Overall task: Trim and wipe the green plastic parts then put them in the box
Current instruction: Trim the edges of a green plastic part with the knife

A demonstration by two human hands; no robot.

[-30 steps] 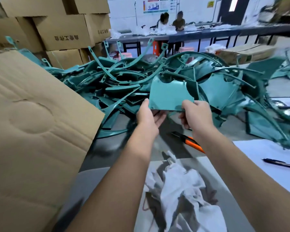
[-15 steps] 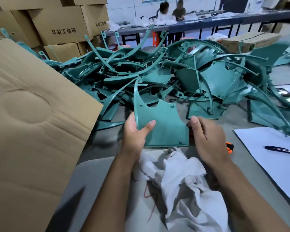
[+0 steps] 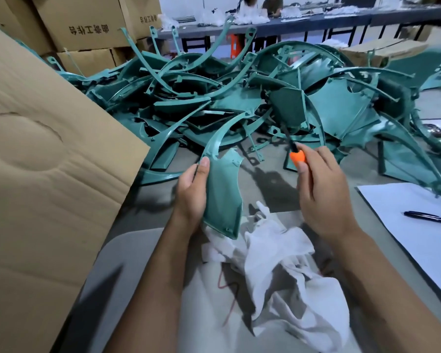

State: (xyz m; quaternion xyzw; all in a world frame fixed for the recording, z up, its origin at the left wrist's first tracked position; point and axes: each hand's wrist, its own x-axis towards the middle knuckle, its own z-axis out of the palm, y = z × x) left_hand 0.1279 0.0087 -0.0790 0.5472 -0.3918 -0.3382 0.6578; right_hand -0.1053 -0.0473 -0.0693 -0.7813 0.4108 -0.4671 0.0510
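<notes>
My left hand (image 3: 192,192) grips a green plastic part (image 3: 223,192) by its left edge, holding it upright and turned edge-on above the table. My right hand (image 3: 321,192) holds an orange and black utility knife (image 3: 296,155), its tip pointing up and away, a short way right of the part. A crumpled white cloth (image 3: 278,263) lies below both hands. Behind them a big pile of green plastic parts (image 3: 239,98) covers the table. The cardboard box flap (image 3: 43,174) fills the left side.
A white sheet of paper (image 3: 423,225) with a black pen (image 3: 429,217) lies at the right. Stacked cardboard boxes (image 3: 87,24) stand at the back left. Two people sit at a long table (image 3: 316,19) far behind. A light grey mat (image 3: 143,289) lies under the cloth.
My left hand turned the green part from flat-facing to edge-on. My right hand left the part, picked up the orange knife from the table and raised it.
</notes>
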